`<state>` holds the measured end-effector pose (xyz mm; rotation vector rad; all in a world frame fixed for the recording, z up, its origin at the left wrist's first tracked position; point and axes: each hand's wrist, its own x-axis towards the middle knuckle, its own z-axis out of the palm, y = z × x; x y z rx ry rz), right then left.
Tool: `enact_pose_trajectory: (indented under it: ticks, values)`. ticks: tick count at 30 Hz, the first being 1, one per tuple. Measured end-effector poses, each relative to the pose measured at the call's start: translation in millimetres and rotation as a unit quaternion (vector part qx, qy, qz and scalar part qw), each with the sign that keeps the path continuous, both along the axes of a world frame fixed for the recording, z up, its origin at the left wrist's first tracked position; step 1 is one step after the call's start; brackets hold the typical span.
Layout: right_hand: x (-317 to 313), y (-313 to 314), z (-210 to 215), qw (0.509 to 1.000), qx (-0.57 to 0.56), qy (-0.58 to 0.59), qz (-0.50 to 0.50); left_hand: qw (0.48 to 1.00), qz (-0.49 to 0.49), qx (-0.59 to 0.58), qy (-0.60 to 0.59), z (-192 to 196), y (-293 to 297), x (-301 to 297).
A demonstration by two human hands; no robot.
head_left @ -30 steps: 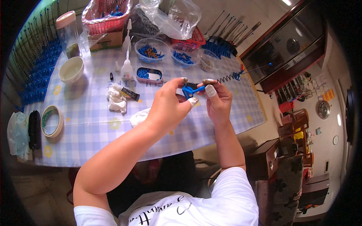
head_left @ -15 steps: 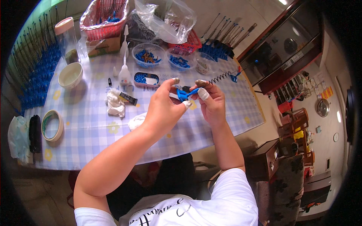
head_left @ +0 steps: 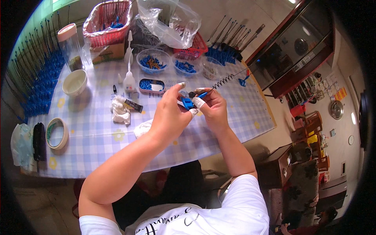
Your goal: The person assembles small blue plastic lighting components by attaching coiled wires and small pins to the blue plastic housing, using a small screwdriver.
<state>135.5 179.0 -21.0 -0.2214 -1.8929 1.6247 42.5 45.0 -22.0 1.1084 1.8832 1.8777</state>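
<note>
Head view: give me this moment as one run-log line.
left hand: pinches small blue part | right hand: holds same part, coiled wire trailing | setting: checked tablecloth, glue bottle

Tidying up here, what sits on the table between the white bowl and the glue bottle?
Nothing: in the head view, only bare checked tablecloth lies between the white bowl and the glue bottle.

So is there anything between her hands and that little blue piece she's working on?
Nothing visible: the left hand and right hand both pinch the small blue part directly, above the checked tablecloth.
</note>
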Motion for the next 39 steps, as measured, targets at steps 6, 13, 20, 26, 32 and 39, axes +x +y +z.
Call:
enact_pose_trajectory:
  ticks: [6,13,20,26,32,39]
  values:
    - [0.9,-2.0,0.1,1.000,0.022,0.001,-0.015,1.000,0.004,-0.010,0.002,2.1,-0.8,-0.4]
    - [3.3,-0.5,3.0,1.000,0.001,0.026,-0.009,0.996,-0.041,-0.013,-0.077,3.6,-1.2,-5.8]
    - [1.3,3.3,-5.5,0.998,0.030,0.048,0.002,0.979,-0.107,0.026,-0.169,-7.1,1.1,-9.0]
    - [1.8,5.4,-4.5,0.997,0.066,0.032,0.004,0.992,-0.085,-0.074,-0.060,-5.0,0.0,-4.5]
    - [1.1,4.5,-6.0,1.000,-0.006,0.010,0.011,0.987,-0.078,-0.120,-0.075,4.0,-3.8,-6.7]
    - [1.0,4.6,-2.5,0.999,-0.038,0.021,0.004,0.979,-0.110,-0.063,-0.158,1.0,-2.5,-12.4]
